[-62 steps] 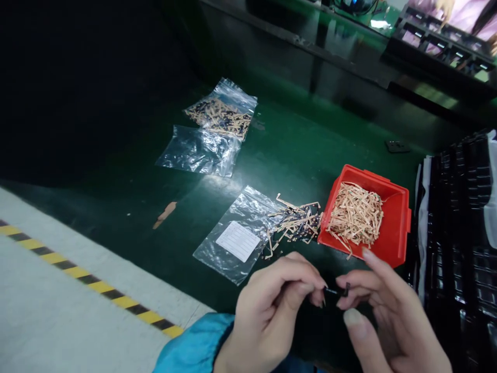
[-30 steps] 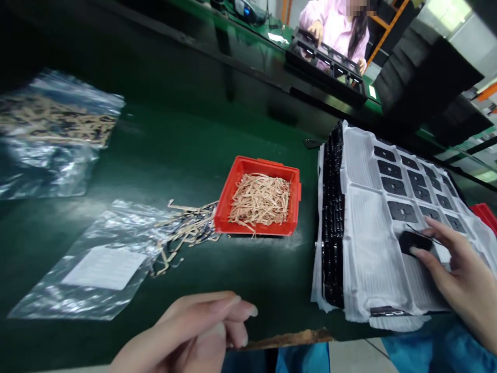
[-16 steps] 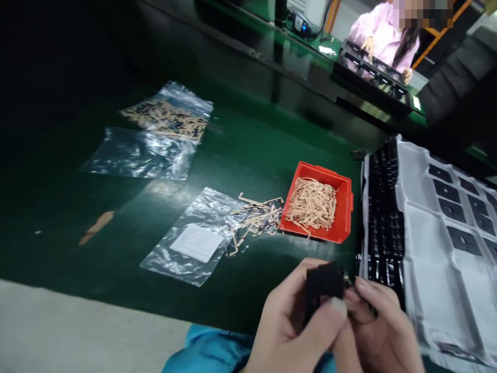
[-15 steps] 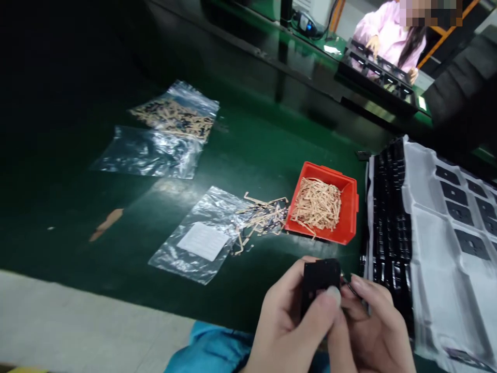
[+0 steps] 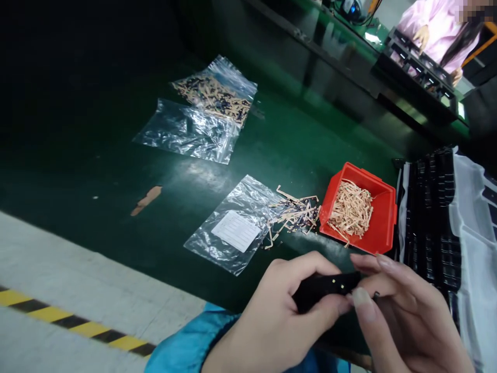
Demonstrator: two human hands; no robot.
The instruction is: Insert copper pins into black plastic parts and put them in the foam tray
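Observation:
My left hand (image 5: pixel 279 311) is closed around a small black part (image 5: pixel 324 291), its thumb along the near side and its fingers behind. Two tiny gold-coloured dots show on the part's upturned face. My right hand (image 5: pixel 407 311) is at the part's right end, thumb and forefinger drawn together there. A small dark tip (image 5: pixel 376 295) shows by these fingers; what it belongs to is hidden. Beyond my hands is a red bin (image 5: pixel 382 228) holding a heap of thin tan strips (image 5: pixel 351 210).
Loose strips (image 5: pixel 295 215) spill from a labelled clear bag (image 5: pixel 221 254) left of the bin. Farther back lie a bag of strips (image 5: pixel 213 98) and another clear bag (image 5: pixel 190 129). Black trays (image 5: pixel 430 217) are stacked at right. Across the bench, a person in pink (image 5: pixel 438 31) handles a black tray.
The view has shifted, so the bench things appear farther right. The black part has been tilted from its broad face to a narrow face with gold dots. My right fingers have shifted at its end.

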